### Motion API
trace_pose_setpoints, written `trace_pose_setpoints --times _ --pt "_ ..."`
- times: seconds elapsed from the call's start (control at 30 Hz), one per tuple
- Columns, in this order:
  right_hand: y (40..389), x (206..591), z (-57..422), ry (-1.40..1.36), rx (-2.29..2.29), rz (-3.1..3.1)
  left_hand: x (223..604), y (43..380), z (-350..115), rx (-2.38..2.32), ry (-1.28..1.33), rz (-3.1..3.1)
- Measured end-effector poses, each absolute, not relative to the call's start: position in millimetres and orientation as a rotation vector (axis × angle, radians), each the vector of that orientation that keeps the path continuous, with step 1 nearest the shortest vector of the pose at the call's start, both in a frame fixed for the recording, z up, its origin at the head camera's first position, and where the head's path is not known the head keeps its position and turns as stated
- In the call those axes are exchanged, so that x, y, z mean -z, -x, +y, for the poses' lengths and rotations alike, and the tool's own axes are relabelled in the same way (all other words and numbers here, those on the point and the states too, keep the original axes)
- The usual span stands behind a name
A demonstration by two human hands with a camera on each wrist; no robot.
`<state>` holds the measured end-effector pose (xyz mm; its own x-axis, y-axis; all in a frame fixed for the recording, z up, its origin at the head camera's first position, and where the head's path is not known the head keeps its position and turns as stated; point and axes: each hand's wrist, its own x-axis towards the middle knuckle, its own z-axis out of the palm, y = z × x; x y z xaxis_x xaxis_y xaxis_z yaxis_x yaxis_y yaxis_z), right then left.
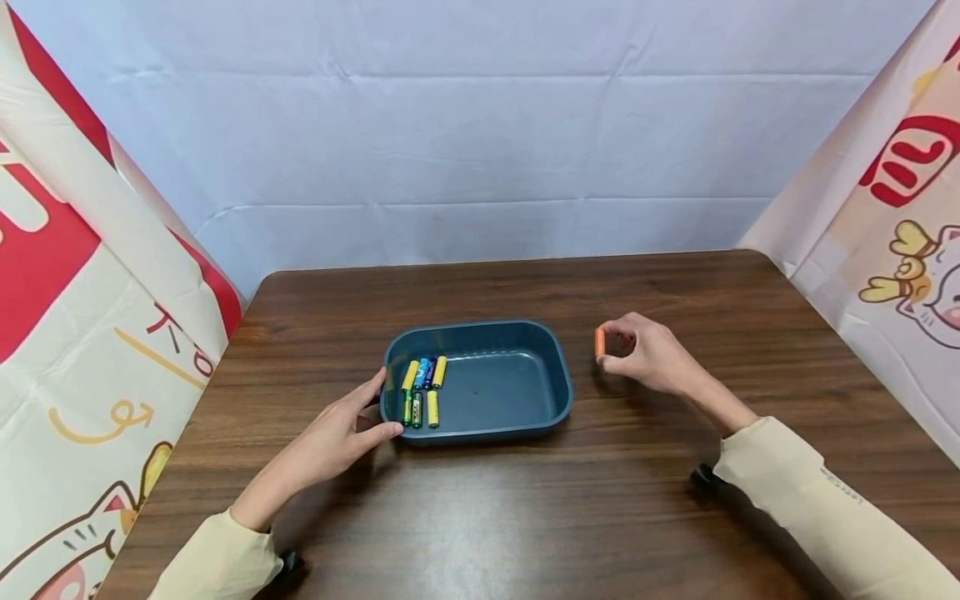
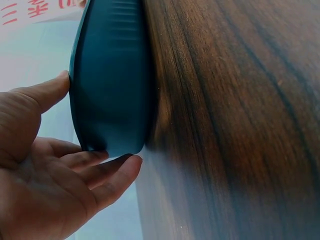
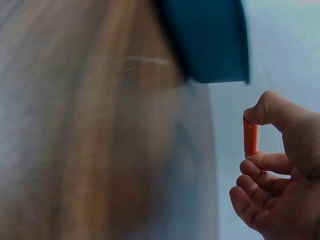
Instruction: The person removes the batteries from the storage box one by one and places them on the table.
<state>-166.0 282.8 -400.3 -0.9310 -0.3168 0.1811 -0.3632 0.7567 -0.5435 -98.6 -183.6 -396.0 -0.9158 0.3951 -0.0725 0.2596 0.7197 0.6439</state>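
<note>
A dark blue plastic bin [image 1: 510,392] stands on the wooden table, with several batteries [image 1: 432,409] in its left part: yellow, blue, purple and green ones in two rough rows. My left hand [image 1: 347,435] holds the bin's near left corner, thumb at the near rim and fingers along the left outer wall. Right of the bin, my right hand [image 1: 651,354] pinches an orange battery [image 1: 599,342] by its two ends between thumb and index finger. In the right wrist view the orange battery [image 3: 251,136] is upright, its other fingers loosely curled below.
The brown wooden table [image 1: 480,517] extends around the bin on all sides. A pale blue-white cloth [image 1: 480,150] hangs behind it. Printed cartoon sheets [image 1: 97,417] flank the left and right sides. The bin's right wall lies between the orange battery and the bin's inside.
</note>
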Motion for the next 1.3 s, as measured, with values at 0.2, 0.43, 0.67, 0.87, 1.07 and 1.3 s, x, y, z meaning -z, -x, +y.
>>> trace_pose_setpoints --times 0.2,0.43,0.67,0.87,1.07,1.3 --pt "172 424 281 -0.579 -0.882 -2.943 398 98 -183 -0.985 -0.509 2.704" --pt "176 434 279 -0.609 -0.840 -2.961 398 99 -184 -0.985 -0.506 2.698" --pt "178 434 279 -0.615 -0.833 -2.957 394 99 -184 -0.989 -0.506 2.696" --pt "179 434 277 -0.618 -0.831 -2.970 393 99 -184 -1.012 -0.516 2.688" --pt "180 433 278 -0.617 -0.835 -2.983 394 99 -185 -1.032 -0.515 2.674" --pt "180 433 278 -0.614 -0.859 -2.993 394 100 -186 -1.019 -0.511 2.674"
